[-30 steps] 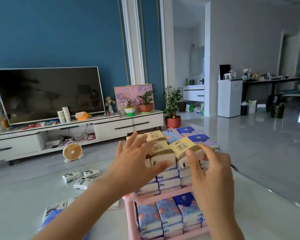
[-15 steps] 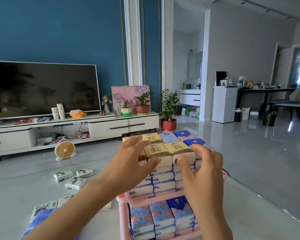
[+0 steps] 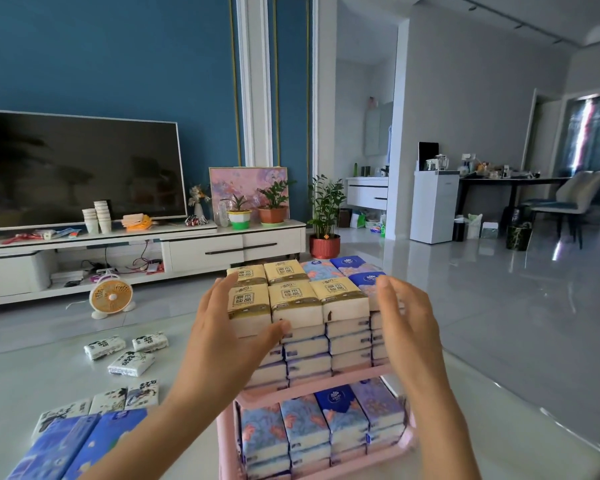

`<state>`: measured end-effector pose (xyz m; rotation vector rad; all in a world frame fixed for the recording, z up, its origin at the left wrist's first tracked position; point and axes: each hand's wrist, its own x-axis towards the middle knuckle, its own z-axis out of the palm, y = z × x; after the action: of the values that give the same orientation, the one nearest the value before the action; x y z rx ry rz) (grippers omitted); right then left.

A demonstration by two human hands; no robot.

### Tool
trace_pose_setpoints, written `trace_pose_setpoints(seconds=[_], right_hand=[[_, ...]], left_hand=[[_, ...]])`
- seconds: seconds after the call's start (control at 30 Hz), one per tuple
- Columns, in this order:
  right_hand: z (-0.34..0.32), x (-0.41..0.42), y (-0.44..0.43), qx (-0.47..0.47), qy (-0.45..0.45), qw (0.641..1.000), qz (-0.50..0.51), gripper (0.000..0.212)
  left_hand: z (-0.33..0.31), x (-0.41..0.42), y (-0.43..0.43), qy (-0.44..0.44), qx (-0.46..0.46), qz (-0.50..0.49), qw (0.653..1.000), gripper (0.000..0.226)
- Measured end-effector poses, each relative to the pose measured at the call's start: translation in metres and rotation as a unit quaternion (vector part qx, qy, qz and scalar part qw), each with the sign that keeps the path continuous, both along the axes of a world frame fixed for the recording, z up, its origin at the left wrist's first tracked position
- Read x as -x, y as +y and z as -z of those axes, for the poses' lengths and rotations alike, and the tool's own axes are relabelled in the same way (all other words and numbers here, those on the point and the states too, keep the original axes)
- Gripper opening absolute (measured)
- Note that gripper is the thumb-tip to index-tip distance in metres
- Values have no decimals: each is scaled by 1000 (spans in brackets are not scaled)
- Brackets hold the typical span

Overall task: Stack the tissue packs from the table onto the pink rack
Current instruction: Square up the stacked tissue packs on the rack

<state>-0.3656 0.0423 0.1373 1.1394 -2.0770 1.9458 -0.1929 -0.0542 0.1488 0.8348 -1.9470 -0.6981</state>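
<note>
Broadly, the white tabletop (image 3: 32, 368) runs out of view at the bottom and left. On it stands the pink rack (image 3: 329, 383), its base cut off and its left side partly hidden behind the left arm. Both tiers are full of tissue packs (image 3: 293, 299). The left hand (image 3: 229, 341) lies straight-fingered against the top stack's left side, thumb across the front. The right hand (image 3: 406, 327) is spread open at the stack's right side, and I cannot tell whether it touches. Loose packs (image 3: 130, 363) lie to the left, well apart from the rack.

Open air above the tissue packs (image 3: 293, 299) atop the pink rack (image 3: 227, 441); loose packs (image 3: 129, 362) on the table (image 3: 32, 375) leftward.
</note>
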Motion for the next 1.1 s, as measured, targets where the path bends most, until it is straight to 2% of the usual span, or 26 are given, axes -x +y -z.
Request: trace_pose_setpoints(seconds=[0.07,0.13,0.23,0.37,0.5,0.6,0.7,0.77,0.9,1.1], right_hand=[[-3,3,5,9,-17,999,-40,49],[-4,5,9,0,-39,997,-67,48],[-2,8,9,-25,-13,998,-53,46],[0,7,7,-18,-3,999,-48,41],[1,9,7,-14,-3,998,-61,45],[3,13,7,15,-45,996,-76,49],[13,26,10,92,-98,991,3,36],[27,37,11,93,-147,984,36,31],[46,35,10,46,-245,968,-15,43],[47,28,7,37,-221,975,15,38]], left_hand=[[1,2,1,8,5,-2,1000,88],[1,4,1,13,7,-5,1000,87],[2,6,1,17,9,-6,1000,85],[2,7,1,25,15,-9,1000,85],[4,5,-1,40,5,13,999,84],[10,-3,4,120,-43,48,991,72],[36,-13,10,197,-131,36,971,64],[62,-15,11,174,-172,13,970,68],[79,-12,17,159,-190,2,969,37],[66,-14,32,187,-190,34,963,23]])
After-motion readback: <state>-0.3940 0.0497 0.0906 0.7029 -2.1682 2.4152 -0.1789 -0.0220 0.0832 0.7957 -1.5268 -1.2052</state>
